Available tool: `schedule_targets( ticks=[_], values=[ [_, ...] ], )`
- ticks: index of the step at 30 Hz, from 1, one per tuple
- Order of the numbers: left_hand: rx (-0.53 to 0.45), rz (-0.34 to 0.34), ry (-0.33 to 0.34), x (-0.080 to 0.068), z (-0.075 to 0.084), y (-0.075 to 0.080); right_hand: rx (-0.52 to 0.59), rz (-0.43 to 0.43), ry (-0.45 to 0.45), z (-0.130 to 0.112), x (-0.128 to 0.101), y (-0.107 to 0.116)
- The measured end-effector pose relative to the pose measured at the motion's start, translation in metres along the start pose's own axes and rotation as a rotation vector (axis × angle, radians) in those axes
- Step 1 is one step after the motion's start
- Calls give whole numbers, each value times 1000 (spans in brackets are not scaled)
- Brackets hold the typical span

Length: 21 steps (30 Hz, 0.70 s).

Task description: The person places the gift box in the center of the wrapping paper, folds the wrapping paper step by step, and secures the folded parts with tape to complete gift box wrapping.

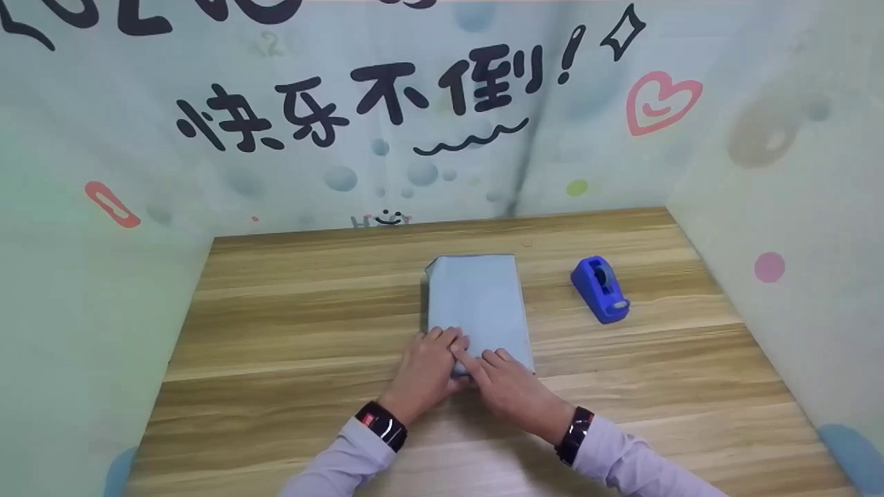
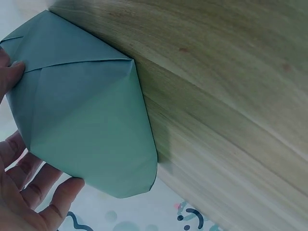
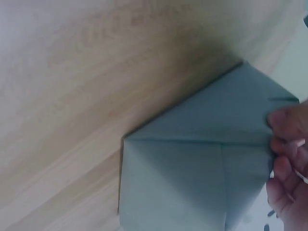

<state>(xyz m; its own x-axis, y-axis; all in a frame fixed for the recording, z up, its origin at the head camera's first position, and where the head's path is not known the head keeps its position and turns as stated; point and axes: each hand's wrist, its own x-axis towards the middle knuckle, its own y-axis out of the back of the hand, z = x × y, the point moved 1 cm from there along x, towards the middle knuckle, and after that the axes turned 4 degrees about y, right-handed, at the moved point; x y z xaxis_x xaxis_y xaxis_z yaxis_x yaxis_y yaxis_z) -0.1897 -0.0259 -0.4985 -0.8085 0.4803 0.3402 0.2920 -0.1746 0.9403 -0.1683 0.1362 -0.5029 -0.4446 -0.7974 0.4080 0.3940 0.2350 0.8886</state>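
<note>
A box wrapped in light blue paper (image 1: 476, 297) lies flat on the table, its near end toward me. My left hand (image 1: 427, 369) grips the near left part, with fingers over the top and the thumb on the folded end. Beside it, my right hand (image 1: 514, 390) holds the near right part, its index finger reaching to the left fingers. In the left wrist view, the left thumb (image 2: 13, 76) presses by the creased flap. The right thumb (image 3: 284, 122) lies against the same folded end in the right wrist view.
To the right of the box stands a blue tape dispenser (image 1: 599, 290) with a roll in it. The wood-grain table (image 1: 297, 324) is bordered by printed cloth walls (image 1: 290, 186) at the back and both sides. A dark band (image 1: 382, 426) sits on each wrist.
</note>
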Motion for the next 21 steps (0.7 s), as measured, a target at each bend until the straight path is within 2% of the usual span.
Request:
schedule_targets(
  ticks=[11,18,21],
  values=[
    [19,-21,-7,0,-1,0,-118,130,-137,-6,0,-3],
    [25,-45,2,-1,0,0,-179,124,-194,-8,3,-3],
    [18,-41,1,-1,0,1,-160,117,-205,-7,2,-1]
  ],
)
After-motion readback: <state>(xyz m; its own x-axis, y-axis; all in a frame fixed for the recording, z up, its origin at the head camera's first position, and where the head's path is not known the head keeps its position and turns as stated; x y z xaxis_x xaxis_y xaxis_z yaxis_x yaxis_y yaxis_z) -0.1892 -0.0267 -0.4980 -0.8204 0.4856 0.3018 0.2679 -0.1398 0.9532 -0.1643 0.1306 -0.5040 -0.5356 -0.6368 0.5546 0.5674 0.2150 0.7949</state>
